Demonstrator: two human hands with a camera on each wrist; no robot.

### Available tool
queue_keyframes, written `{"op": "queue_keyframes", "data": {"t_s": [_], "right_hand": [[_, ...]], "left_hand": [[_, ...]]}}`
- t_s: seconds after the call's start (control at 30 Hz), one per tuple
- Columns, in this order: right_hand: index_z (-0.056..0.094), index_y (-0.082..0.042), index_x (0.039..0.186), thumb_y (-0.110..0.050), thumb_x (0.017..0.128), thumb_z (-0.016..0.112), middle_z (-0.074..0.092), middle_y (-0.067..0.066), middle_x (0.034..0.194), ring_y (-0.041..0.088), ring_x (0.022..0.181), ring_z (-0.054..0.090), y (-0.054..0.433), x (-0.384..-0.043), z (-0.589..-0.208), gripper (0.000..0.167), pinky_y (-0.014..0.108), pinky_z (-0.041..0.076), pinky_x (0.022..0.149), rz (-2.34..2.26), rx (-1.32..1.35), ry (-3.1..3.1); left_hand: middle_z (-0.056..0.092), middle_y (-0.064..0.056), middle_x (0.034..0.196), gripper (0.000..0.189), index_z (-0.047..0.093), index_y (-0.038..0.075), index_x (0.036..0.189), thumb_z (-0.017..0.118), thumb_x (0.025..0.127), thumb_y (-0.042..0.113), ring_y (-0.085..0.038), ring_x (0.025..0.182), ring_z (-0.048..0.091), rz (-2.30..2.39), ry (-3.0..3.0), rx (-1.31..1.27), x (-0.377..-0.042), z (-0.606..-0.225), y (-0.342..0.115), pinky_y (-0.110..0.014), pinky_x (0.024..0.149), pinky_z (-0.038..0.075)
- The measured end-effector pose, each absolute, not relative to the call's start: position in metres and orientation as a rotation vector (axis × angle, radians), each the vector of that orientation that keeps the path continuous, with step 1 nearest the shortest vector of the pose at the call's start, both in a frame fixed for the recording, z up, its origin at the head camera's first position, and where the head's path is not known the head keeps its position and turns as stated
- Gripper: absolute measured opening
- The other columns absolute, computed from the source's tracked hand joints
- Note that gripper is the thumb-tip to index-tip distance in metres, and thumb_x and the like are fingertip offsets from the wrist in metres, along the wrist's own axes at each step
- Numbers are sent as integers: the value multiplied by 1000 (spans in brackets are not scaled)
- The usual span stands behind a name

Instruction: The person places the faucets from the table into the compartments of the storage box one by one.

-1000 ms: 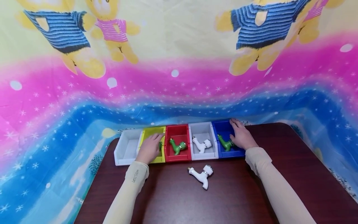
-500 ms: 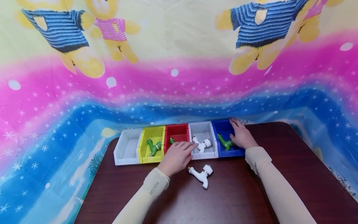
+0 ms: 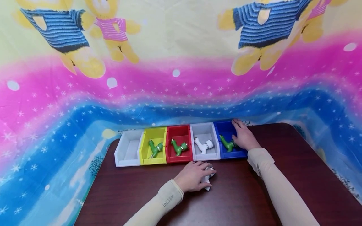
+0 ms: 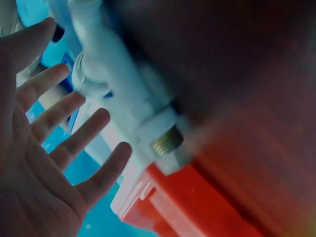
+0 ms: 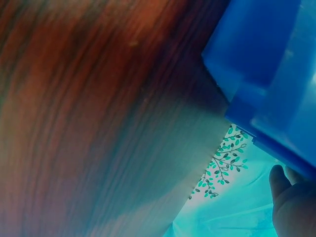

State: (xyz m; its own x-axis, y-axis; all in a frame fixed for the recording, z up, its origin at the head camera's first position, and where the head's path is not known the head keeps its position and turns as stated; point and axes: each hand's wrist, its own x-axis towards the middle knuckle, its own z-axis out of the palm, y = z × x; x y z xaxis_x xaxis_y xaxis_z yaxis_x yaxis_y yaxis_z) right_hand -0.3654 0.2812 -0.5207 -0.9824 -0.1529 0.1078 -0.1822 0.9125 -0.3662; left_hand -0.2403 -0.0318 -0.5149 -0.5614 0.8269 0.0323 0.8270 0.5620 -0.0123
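Note:
My left hand (image 3: 193,177) reaches over a white faucet (image 3: 207,180) on the table in front of the bins, its fingers spread around it. In the left wrist view those fingers are straight and apart, beside the white faucet (image 4: 121,66) with its brass threaded end. At the right end of the row, my right hand (image 3: 245,136) holds the side wall of the blue bin (image 3: 224,127), thumb on the inner side. A green faucet (image 3: 227,144) lies in that bin, partly hidden by the thumb. The right wrist view shows fingertips (image 5: 280,180) at the bin's edge.
Left of the blue bin, a white bin (image 3: 202,128) holds a white faucet (image 3: 202,147). Green faucets lie in the red bin (image 3: 178,131) and the yellow bin (image 3: 155,132). Another white bin (image 3: 131,147) ends the row. Behind hangs a printed cloth (image 3: 169,94).
My left hand has moved right and toward me from the yellow bin, past the red bin, to the white faucet on the table. My right hand has stayed on the blue bin.

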Motion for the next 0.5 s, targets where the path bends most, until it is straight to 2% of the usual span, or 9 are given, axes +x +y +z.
{"op": "queue_keyframes", "data": {"t_s": [0.2, 0.33, 0.5], "right_hand": [[20, -1, 164, -14, 98, 63, 17, 22, 170, 46, 157, 15, 282, -365, -520, 79, 65, 32, 117, 593, 278, -2982], [20, -1, 164, -14, 98, 63, 17, 22, 170, 46, 157, 14, 281, -365, -520, 79, 64, 32, 117, 589, 280, -2984], [20, -1, 164, -14, 99, 63, 17, 22, 170, 46, 157, 15, 280, -364, -520, 79, 64, 33, 117, 587, 275, -2988]], "left_hand": [[51, 0, 153, 49, 61, 35, 142, 67, 96, 51, -16, 125, 60, -26, -2775, -1464, -236, -524, -26, -33, 100, 54], [49, -4, 153, 44, 66, 32, 136, 70, 95, 49, -16, 120, 63, -35, -2773, -1462, -232, -525, -23, -32, 91, 58], [45, -3, 156, 51, 67, 32, 136, 75, 90, 51, -19, 123, 61, -87, -2872, -1435, -230, -523, -21, -40, 90, 60]]}}
